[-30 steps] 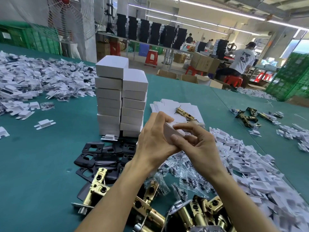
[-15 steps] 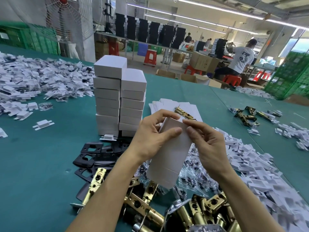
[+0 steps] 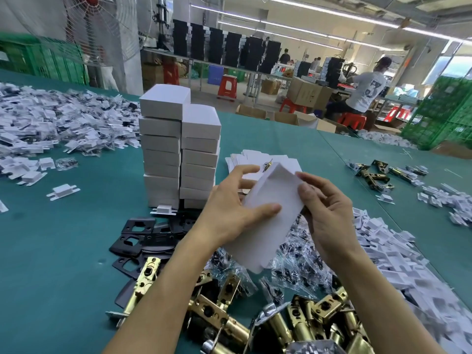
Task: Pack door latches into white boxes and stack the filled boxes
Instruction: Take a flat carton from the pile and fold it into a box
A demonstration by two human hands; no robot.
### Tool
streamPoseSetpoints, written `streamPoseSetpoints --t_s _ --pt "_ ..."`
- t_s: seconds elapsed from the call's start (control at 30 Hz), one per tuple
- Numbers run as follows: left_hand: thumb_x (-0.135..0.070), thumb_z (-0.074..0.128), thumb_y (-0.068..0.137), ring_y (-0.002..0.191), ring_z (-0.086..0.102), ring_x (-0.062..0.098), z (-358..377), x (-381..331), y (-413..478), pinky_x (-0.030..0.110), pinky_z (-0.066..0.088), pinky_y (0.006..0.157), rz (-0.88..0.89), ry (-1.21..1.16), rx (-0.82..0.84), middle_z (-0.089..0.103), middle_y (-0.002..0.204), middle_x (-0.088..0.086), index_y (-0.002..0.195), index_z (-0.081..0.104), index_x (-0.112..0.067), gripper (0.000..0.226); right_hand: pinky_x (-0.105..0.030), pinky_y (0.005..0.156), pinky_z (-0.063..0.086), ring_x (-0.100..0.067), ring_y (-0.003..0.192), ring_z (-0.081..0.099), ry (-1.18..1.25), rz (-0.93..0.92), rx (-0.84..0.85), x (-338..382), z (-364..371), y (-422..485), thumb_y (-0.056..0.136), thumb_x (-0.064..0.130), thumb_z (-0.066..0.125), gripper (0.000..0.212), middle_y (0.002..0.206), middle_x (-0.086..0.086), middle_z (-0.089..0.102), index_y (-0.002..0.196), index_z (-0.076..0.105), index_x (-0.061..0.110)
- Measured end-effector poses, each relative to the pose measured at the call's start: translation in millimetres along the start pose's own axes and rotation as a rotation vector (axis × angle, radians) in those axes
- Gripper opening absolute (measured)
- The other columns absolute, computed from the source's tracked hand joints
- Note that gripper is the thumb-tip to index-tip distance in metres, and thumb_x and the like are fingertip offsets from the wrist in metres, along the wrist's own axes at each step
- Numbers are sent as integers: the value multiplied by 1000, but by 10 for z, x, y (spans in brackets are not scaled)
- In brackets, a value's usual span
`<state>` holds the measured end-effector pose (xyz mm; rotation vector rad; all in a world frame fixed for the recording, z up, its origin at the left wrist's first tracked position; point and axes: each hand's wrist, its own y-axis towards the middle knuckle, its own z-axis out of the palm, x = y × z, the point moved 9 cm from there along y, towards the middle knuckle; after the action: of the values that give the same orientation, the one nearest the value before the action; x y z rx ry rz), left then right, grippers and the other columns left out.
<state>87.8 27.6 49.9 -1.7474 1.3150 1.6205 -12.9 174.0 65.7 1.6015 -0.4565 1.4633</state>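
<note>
A white box [image 3: 265, 221], unfolded into a long open sleeve, hangs tilted between both hands above the table. My left hand [image 3: 229, 213] holds its left side, thumb laid across the front. My right hand [image 3: 324, 208] pinches the upper right edge. Brass door latches [image 3: 316, 318] lie heaped at the near edge, one more [image 3: 143, 282] to the left. Two stacks of filled white boxes [image 3: 178, 149] stand behind my hands. Flat box blanks [image 3: 245, 159] lie fanned beyond, with a latch [image 3: 267, 165] on them.
Black strike plates [image 3: 138, 233] lie left of my forearm, clear screw bags [image 3: 301, 261] under the box. White plastic inserts are piled at right [image 3: 398, 261] and far left [image 3: 38, 123]. More latches [image 3: 375, 172] sit far right. A person works at the back right.
The folded box blank has been opened out into a long sleeve. Both hands moved apart and shifted their hold along its sides.
</note>
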Motion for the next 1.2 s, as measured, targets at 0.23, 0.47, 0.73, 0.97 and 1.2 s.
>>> streamPoseSetpoints --t_s 0.23,0.47,0.73,0.97,1.2 --pt "-37 77 86 91 70 8 136 -7 16 35 59 83 -5 46 60 74 101 -9 112 69 -28 28 -29 74 57 -12 88 68 78 -5 -29 -24 48 9 76 41 71 25 98 1 75 98 76 31" --pt "-34 64 97 95 71 18 252 38 3 39 59 83 -73 -88 143 74 102 0 112 68 -18 22 -21 59 52 -4 71 60 -23 -168 -68 104 221 -43 96 34 44 21 82 13 66 104 57 19" --pt "-51 47 100 83 68 4 143 -118 -13 19 54 68 96 -20 -48 72 94 -7 139 53 -32 43 -19 58 50 -3 70 58 -12 -154 -32 124 304 -10 96 30 48 18 81 14 65 97 60 18" --pt "-38 46 104 90 67 0 59 -104 9 19 53 74 98 -96 -59 71 104 -16 129 61 -33 30 -26 65 49 -10 78 56 20 53 68 -49 274 38 90 37 59 13 99 4 65 85 69 31" --pt "-37 45 105 104 63 7 -5 -13 29 32 51 92 76 33 -48 69 124 -7 136 61 -29 36 -17 59 45 -5 73 62 -170 155 191 -63 165 107 77 32 70 22 84 5 73 97 72 25"
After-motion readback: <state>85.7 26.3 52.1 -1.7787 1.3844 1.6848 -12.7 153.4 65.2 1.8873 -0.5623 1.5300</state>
